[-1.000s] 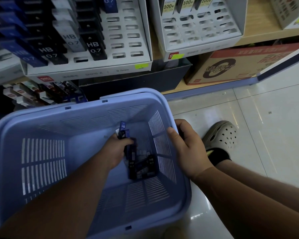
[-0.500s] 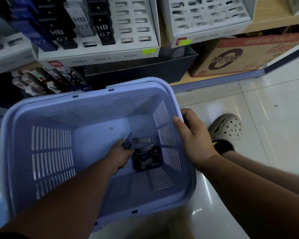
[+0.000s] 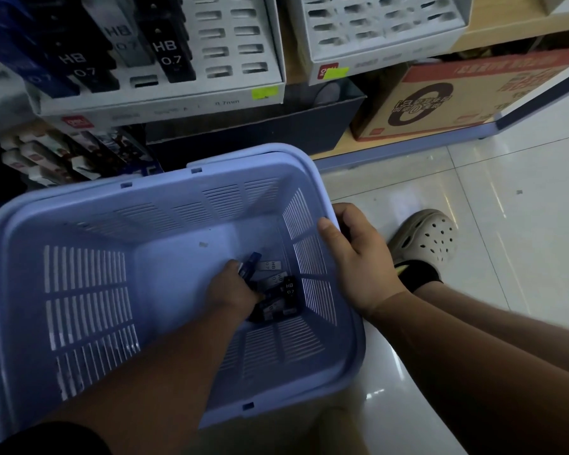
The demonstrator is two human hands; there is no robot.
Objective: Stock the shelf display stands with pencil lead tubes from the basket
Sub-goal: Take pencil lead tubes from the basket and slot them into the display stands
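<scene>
Your left hand (image 3: 232, 292) is down on the floor of the basket (image 3: 89, 205), a little right of the frame's centre. Its fingers are curled round a blue lead tube (image 3: 251, 261), whose free end pokes out of the fist toward the upper right.

The rest of the lead tubes (image 3: 281, 302) lie in a small dark heap in the basket's right-hand corner, immediately right of that hand and touching its fingertips. The one with the readable "HB 0.7" label lies with its long axis roughly top to bottom in the frame. The others are slanted and overlap, so their directions are hard to tell apart.

Your right hand (image 3: 358, 257) is clamped over the basket's right rim, thumb inside and fingers outside. It is steadying the basket and is not free to pick.

The left hand is therefore the nearer one. Any further tube is a short reach to the right. The white display stand (image 3: 234, 82) sits at the upper middle of the frame, well apart from the basket, with open slots (image 3: 216, 51) in its right columns.
</scene>
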